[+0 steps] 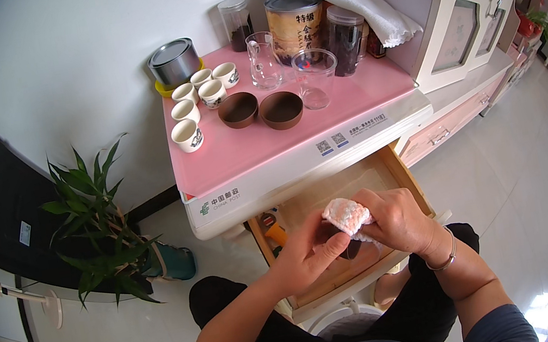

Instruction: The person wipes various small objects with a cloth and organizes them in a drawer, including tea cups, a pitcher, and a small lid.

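Observation:
My left hand [312,254] grips a dark brown cup [351,249], which shows only in part beneath a pale pink and white cloth [347,214]. Bunched in my right hand [396,218], the cloth lies over the cup's near-hidden rim. Both hands are above an open wooden drawer [362,178]. On the pink tabletop beyond them stand two brown bowls [282,110], several small white cups [187,135], a glass pitcher [264,61] and a clear plastic cup [317,78].
A round metal tin [174,61], a large tea tin [294,26] and lidded jars [345,39] stand at the back. Bubble wrap [352,3] drapes over things there. A potted plant [97,217] is at left, a white cabinet [464,8] at right.

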Tool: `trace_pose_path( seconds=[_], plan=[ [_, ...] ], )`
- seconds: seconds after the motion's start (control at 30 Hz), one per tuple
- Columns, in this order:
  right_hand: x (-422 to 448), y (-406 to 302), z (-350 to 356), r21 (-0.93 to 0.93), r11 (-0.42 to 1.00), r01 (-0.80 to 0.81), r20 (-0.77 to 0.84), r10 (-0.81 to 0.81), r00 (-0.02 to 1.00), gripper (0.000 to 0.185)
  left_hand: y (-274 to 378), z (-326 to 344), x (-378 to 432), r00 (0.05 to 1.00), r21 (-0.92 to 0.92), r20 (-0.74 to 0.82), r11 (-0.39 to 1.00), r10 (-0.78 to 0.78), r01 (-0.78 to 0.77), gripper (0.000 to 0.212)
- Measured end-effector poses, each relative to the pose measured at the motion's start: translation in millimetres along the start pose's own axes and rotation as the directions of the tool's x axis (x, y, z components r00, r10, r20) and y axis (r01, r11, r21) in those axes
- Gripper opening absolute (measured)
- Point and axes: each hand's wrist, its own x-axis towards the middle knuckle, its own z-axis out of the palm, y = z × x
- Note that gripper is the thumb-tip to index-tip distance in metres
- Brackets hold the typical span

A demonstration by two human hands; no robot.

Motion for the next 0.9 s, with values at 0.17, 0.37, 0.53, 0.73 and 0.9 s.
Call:
trace_pose_path(
  seconds=[0.17, 0.37, 0.53, 0.73, 0.9],
  plan=[
    [-4.5, 4.5, 2.7, 0.027, 0.992, -0.126, -0.008, 0.126, 0.992, 0.034, -0.8, 1.0, 0.5, 0.997, -0.188, 0.032, 0.98, -0.064, 0.069, 0.054],
    [-5.3, 2.5, 8.9, 0.198, 0.963, -0.185, -0.076, 0.203, 0.976, 0.032, -8.8, 8.0, 3.1, 0.97, -0.108, 0.028, 0.965, 0.242, -0.238, 0.069],
    [-4.3, 1.6, 4.1, 0.07, 0.996, -0.046, -0.045, 0.049, 0.998, 0.034, -2.9, 1.5, 1.5, 0.995, -0.239, 0.037, 0.968, 0.094, -0.082, 0.067],
    [-7.4, -2.2, 24.5, 0.743, 0.53, -0.409, 0.232, 0.37, 0.9, 0.034, -5.4, 6.8, 4.4, 0.901, -0.171, -0.012, 0.887, 0.433, -0.429, 0.066],
    [-4.6, 2.5, 32.0, 0.729, 0.595, -0.338, 0.174, 0.316, 0.933, 0.026, -5.4, 3.2, 2.6, 0.903, 0.349, 0.088, 0.836, 0.421, -0.424, 0.065]
  ],
)
